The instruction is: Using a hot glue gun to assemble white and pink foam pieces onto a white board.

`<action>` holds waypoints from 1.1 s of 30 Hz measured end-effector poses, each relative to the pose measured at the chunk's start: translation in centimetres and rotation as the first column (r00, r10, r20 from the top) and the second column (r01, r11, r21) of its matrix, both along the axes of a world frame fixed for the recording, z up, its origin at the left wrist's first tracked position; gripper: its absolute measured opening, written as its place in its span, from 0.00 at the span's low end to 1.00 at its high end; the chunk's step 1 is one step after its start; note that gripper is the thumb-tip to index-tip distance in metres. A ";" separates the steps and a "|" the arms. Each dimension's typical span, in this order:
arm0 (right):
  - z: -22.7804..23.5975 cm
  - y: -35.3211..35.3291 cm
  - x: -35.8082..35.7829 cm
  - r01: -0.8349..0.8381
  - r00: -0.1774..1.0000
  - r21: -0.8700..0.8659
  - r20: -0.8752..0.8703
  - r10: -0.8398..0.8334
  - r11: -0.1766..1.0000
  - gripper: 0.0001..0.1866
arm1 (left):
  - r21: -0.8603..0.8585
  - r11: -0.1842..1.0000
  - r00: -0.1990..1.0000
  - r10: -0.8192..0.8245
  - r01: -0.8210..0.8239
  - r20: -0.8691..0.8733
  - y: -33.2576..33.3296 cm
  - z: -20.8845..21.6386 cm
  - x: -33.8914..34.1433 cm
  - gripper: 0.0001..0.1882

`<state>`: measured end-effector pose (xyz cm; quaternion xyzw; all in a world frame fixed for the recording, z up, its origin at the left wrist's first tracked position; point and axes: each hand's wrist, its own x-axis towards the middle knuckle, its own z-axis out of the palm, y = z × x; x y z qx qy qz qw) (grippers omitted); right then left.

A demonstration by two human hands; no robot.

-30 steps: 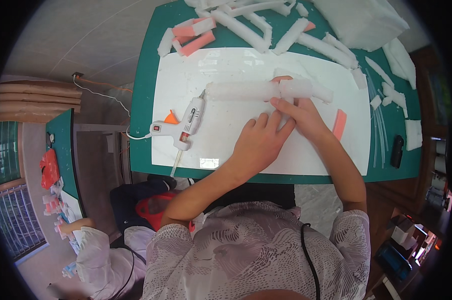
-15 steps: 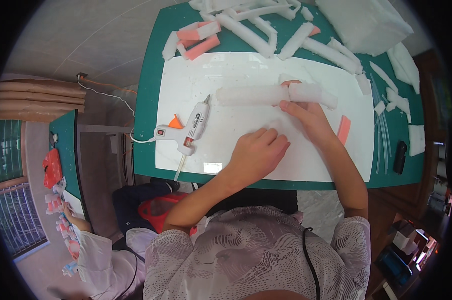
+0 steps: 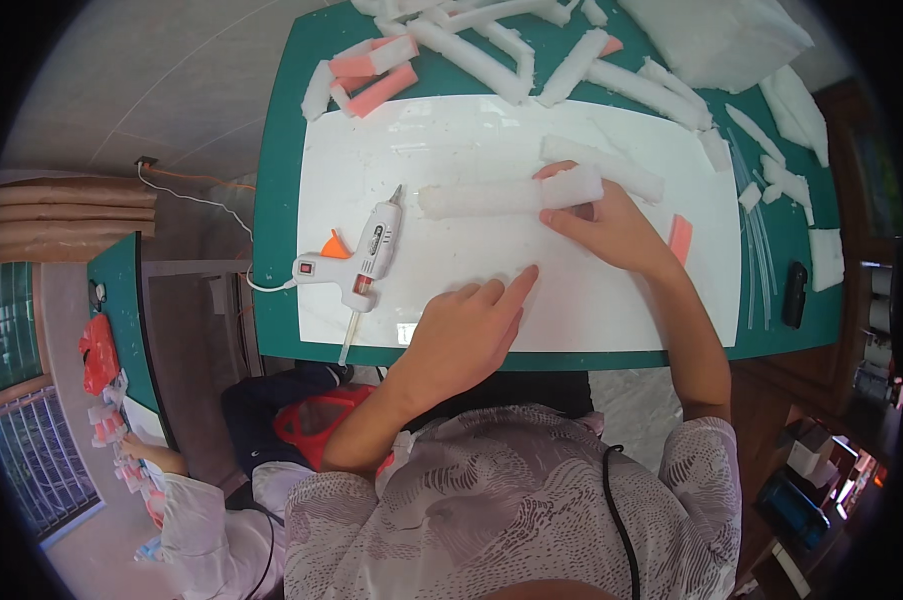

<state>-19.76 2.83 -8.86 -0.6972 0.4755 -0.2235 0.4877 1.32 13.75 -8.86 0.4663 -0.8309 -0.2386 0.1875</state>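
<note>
My right hand (image 3: 617, 235) grips the right end of a white foam strip (image 3: 480, 198), thumb on the near side and fingers on the far side. The strip lies left to right above a glossy white board (image 3: 452, 260); whether it touches the board I cannot tell. Just beyond the hand rests another white foam strip (image 3: 617, 168). My left hand (image 3: 464, 335) is empty over the board's near part, its index finger stretched out and the others bent. A white hot glue gun (image 3: 377, 243) with a glue stick in its back lies on the left.
White and pink foam pieces (image 3: 472, 60) pile along the green table's (image 3: 277, 200) far side. A pink piece (image 3: 681, 238) lies right of my right hand. Clear glue sticks (image 3: 759, 250) and a black object (image 3: 796, 295) lie far right. Another person (image 3: 207, 520) sits at left.
My right hand has shifted left with its grip on the strip, leaving the other strip lying behind. My left hand has moved left and down, its index finger straightened. The view has shifted slightly.
</note>
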 end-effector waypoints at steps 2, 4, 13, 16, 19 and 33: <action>0.6 0.1 0.1 0.001 0.999 -0.006 -0.033 -0.001 1.000 0.23 | -0.046 0.999 0.995 0.009 -0.005 0.099 0.1 0.0 0.0 0.24; 0.6 0.1 0.1 -0.002 0.999 -0.022 -0.049 0.001 1.000 0.24 | -0.069 0.998 0.993 0.011 -0.003 0.122 0.1 -0.4 0.0 0.24; 0.7 0.3 -0.2 0.001 0.999 -0.111 -0.036 -0.005 0.994 0.31 | -0.183 0.982 0.988 0.075 -0.050 0.133 0.0 -0.5 -1.5 0.25; 0.3 0.2 -0.6 -0.034 0.997 -0.203 -0.068 0.021 0.979 0.31 | -0.180 0.982 0.986 0.084 -0.058 0.143 0.2 -0.7 -1.8 0.24; 0.4 0.1 -1.0 -0.044 0.996 -0.192 -0.080 0.029 0.980 0.31 | -0.179 0.982 0.989 0.086 -0.063 0.120 0.2 -0.8 -1.8 0.23; 0.6 -0.1 -0.4 0.019 0.997 -0.331 -0.067 -0.043 0.943 0.21 | 0.219 0.899 0.813 0.437 -0.379 -0.384 -1.9 2.6 6.4 0.22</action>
